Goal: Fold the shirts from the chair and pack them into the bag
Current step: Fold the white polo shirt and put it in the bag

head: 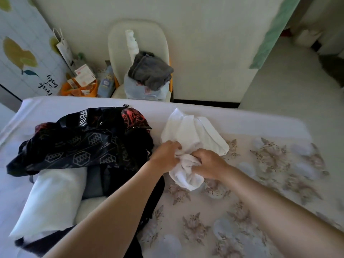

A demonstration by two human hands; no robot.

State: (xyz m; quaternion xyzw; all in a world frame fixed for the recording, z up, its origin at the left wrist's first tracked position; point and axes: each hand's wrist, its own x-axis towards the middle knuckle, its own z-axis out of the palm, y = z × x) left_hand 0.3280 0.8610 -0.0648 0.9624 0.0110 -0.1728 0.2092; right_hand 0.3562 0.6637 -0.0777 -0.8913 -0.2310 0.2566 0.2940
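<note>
A crumpled white shirt [193,133] lies on the bed's floral sheet [260,174], right of centre. My left hand [165,154] and my right hand [209,164] both grip its bunched near end, fingers curled into the cloth. To the left sits the black patterned bag [78,144], open, with dark and red cloth heaped on it and a folded white piece [54,198] at its near side. Behind the bed stands a cream chair [119,45] with a grey shirt [150,71] on a pale blue garment [135,88].
Beside the chair on the floor are an orange bag of boxes [80,88], a white paper bag [64,49] and a bottle [106,82]. A lemon-print panel [22,53] stands at the left. An open doorway and bare floor [290,71] lie to the right.
</note>
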